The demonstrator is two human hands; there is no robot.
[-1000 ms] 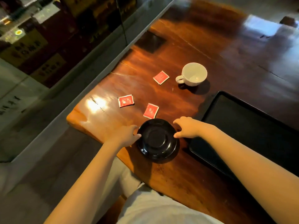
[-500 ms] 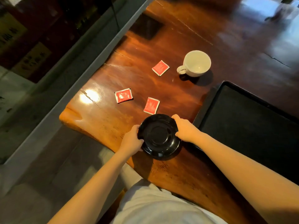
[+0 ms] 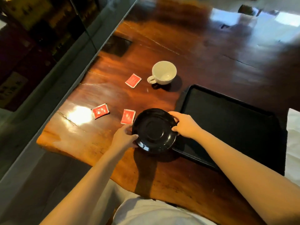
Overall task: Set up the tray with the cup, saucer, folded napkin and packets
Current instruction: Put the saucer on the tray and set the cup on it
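A black saucer (image 3: 154,131) is held between both hands, lifted and tilted just above the wooden table, its right part over the left edge of the black tray (image 3: 233,120). My left hand (image 3: 124,137) grips its left rim and my right hand (image 3: 185,125) grips its right rim. A white cup (image 3: 164,73) stands upright on the table beyond, handle to the left. Three red packets lie flat: one (image 3: 133,80) beside the cup, one (image 3: 100,110) to the left, one (image 3: 128,116) touching the saucer's far-left rim.
The wooden table (image 3: 100,143) ends in an irregular left and near edge. Something white (image 3: 293,143) lies at the right frame edge past the tray. A dark square inset (image 3: 117,46) sits in the table's far left. A glass wall runs along the left.
Both hands closed on the saucer's rim, then raised it and carried it right, so it now overlaps the tray's left edge.
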